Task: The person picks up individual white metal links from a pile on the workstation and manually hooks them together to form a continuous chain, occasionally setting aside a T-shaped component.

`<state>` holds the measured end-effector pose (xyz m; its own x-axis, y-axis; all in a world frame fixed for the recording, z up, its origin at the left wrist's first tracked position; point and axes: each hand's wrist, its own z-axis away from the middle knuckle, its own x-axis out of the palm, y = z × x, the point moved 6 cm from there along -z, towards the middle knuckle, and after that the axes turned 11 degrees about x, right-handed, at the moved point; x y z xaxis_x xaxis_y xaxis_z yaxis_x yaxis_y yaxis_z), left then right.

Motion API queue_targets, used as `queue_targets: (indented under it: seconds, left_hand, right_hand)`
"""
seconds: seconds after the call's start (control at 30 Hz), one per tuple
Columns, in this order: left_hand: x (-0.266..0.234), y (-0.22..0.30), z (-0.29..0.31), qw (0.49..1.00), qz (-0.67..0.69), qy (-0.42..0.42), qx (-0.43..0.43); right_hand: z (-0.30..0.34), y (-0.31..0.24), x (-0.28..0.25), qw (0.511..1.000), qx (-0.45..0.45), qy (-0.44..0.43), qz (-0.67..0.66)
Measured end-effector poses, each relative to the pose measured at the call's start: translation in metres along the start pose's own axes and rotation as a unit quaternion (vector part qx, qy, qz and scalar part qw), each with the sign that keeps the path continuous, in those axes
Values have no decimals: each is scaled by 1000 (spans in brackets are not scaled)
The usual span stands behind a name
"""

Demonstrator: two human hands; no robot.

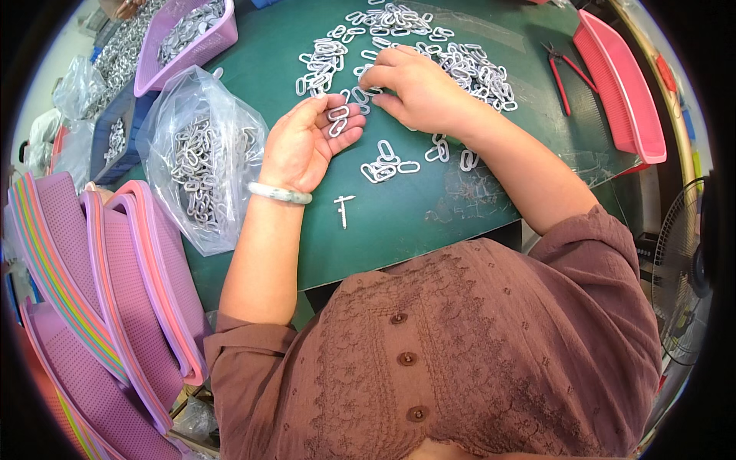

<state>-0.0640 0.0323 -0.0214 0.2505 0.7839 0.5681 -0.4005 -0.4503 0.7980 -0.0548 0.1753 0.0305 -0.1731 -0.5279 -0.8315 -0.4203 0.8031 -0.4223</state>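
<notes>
1. The left hand (307, 142) lies palm up on the green bench (429, 207), fingers loosely curled, cradling a few oval metal links (337, 120) on its fingers.
2. The right hand (418, 88) rests palm down just beside it, fingertips pinched together at the loose links (468, 69) scattered over the bench; whether it grips one cannot be told.
3. A clear plastic bag (203, 157) of more links sits left of the left wrist.
4. Red-handled pliers (563, 73) lie near a pink tray (625, 84) at right.
</notes>
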Motion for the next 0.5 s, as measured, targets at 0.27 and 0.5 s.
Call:
queue_targets:
  seconds: [0.27,0.5]
  left_hand:
    - [5,2,1,1000,0,-20,-8]
    - [6,3,3,1000,-12,-23,-5]
  right_hand:
    - [2,-1,4,999,-29,1,35]
    - [3,-1,2,999,-32,-11,31]
